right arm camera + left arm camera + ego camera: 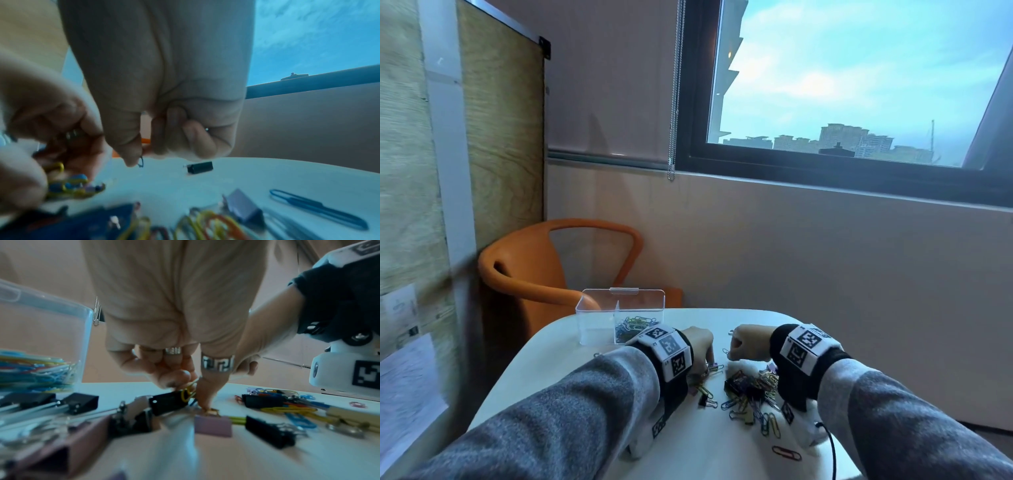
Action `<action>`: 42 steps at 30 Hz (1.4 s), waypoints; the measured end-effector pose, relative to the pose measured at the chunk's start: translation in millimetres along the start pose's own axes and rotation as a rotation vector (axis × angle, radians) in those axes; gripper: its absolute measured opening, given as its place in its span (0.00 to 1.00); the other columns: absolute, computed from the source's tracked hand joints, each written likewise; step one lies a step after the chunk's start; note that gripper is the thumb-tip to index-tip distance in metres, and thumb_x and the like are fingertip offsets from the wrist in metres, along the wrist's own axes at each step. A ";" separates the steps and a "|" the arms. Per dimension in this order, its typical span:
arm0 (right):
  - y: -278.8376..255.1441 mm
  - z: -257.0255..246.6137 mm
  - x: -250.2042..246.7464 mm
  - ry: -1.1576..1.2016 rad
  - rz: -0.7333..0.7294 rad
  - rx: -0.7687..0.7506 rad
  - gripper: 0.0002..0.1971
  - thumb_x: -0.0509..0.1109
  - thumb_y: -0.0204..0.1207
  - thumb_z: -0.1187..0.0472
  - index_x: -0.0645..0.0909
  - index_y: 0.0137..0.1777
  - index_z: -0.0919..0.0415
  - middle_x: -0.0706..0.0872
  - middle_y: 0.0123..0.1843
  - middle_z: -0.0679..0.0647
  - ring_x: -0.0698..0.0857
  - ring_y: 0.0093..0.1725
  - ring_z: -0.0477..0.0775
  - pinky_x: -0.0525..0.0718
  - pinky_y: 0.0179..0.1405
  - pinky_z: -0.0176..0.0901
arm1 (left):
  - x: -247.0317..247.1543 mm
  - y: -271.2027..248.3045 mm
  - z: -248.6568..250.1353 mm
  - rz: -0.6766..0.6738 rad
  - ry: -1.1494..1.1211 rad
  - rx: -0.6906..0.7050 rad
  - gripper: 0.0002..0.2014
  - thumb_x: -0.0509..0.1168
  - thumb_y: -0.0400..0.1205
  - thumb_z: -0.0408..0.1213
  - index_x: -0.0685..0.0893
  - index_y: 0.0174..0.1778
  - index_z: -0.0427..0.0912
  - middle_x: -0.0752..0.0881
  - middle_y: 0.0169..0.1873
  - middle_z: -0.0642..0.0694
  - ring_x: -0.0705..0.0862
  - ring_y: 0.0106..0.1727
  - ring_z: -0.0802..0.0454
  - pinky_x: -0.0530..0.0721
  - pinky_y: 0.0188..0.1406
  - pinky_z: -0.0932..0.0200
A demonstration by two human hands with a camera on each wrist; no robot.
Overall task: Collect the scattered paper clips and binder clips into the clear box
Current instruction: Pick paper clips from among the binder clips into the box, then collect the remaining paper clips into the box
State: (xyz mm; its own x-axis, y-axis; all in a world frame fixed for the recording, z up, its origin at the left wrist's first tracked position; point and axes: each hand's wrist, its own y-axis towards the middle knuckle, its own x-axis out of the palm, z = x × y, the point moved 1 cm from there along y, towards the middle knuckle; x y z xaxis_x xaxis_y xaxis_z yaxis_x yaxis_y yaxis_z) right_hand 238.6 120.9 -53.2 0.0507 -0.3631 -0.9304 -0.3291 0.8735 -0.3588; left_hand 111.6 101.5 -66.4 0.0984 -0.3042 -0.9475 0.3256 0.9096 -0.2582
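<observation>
A clear two-part box (619,313) stands at the white table's (705,445) far left; coloured paper clips (631,325) lie in its right compartment. A pile of paper clips and binder clips (750,389) lies between my wrists. My left hand (707,359) reaches down at the pile's left edge. Its curled fingers (180,376) hold yellow paper clips (188,391), and the forefinger touches the handle of a pink binder clip (212,425). My right hand (732,346) is a fist just above the table, pinching a small blue paper clip (140,161).
An orange chair (534,267) stands behind the table's far left edge, with a wall and window beyond. A black binder clip (199,167) lies alone past my right hand. A red paper clip (786,453) lies near the front edge. A cable (832,452) runs from my right wrist.
</observation>
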 end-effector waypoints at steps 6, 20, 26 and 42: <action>-11.8 2.1 -20.5 0.006 0.094 -0.023 0.21 0.60 0.81 0.59 0.66 0.24 0.54 0.67 0.24 0.47 0.63 0.23 0.46 0.60 0.21 0.34 | -1.3 -7.3 -1.5 0.018 -0.070 -0.005 0.19 0.68 0.77 0.30 0.83 0.64 0.36 0.85 0.62 0.40 0.83 0.62 0.45 0.82 0.56 0.57; 30.5 -106.9 -63.2 0.078 0.339 -0.195 0.14 0.58 0.82 0.63 0.64 0.35 0.53 0.81 0.65 0.66 0.72 0.48 0.51 0.76 0.55 0.47 | -70.8 -63.1 -109.6 0.379 -0.784 -0.108 0.09 0.70 0.76 0.28 0.80 0.49 0.39 0.80 0.32 0.46 0.78 0.27 0.54 0.81 0.22 0.69; 53.0 -120.0 -51.2 0.110 0.499 -0.323 0.11 0.63 0.79 0.66 0.82 0.58 0.64 0.86 0.58 0.60 0.84 0.55 0.58 0.79 0.54 0.40 | -69.0 -56.7 -140.5 0.510 -0.728 -0.189 0.08 0.70 0.77 0.28 0.78 0.42 0.43 0.80 0.29 0.47 0.79 0.25 0.55 0.80 0.20 0.69; 45.6 -89.4 -43.3 0.165 0.317 -0.275 0.35 0.74 0.73 0.56 0.66 0.78 0.59 0.77 0.75 0.54 0.77 0.72 0.53 0.73 0.70 0.40 | -49.6 -23.5 -136.4 0.527 -0.352 -0.105 0.10 0.79 0.67 0.34 0.84 0.32 0.52 0.90 0.35 0.50 0.89 0.43 0.53 0.87 0.52 0.54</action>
State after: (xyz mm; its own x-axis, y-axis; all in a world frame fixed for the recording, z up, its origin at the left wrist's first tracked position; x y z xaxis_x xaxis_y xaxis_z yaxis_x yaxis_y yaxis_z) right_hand 137.1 147.5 -22.5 -0.2366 -0.1582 -0.9586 -0.5433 0.8395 -0.0045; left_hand -29.3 133.8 -39.0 0.5285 0.1325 -0.8385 0.0576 0.9799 0.1911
